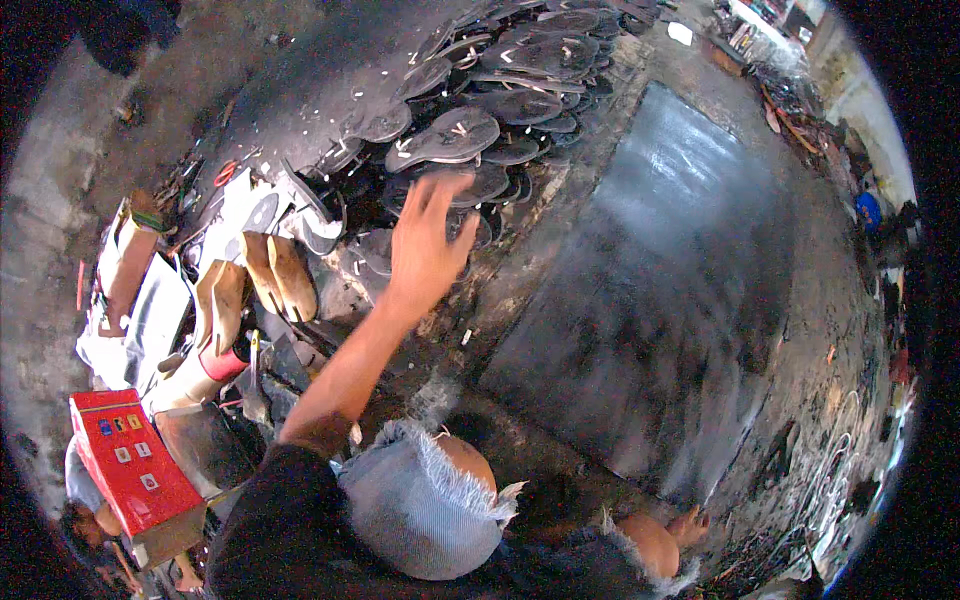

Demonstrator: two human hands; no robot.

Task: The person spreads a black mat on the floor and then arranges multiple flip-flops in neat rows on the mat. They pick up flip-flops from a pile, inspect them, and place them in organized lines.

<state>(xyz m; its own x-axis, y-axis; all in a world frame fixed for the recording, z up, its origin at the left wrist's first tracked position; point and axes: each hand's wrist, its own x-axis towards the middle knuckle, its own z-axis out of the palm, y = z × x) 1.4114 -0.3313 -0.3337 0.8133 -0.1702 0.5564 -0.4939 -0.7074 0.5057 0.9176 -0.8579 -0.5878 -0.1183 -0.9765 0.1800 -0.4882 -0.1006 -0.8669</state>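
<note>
Nearest me is a denim-covered knee (425, 515), frayed open over bare skin, with another frayed knee (650, 545) to its right. Just past that one I catch a small patch of skin (688, 525), but I cannot tell whether it is the right hand, so I cannot tell how its fingers stand either.

Near on the left sits a red box (150, 485) with small printed pictures on its upper face; I cannot see inside it. Beyond it lies a pale, rounded piece (185, 388) with a red band at one end, then two pairs of wooden shoe forms (280, 275). Farther left stands a brown carton (130, 265); its contents I cannot make out.

Farther in, I have the left hand (430, 235) over the near edge of the dark sandal soles (450, 138). Its fingers are spread and I see nothing in them; contact with the soles is unclear. The soles lie overlapping on the floor toward the far side, many with short pale strips. Right of them, a large dark sheet (640, 320) lies flat, glossy at its far end.
</note>
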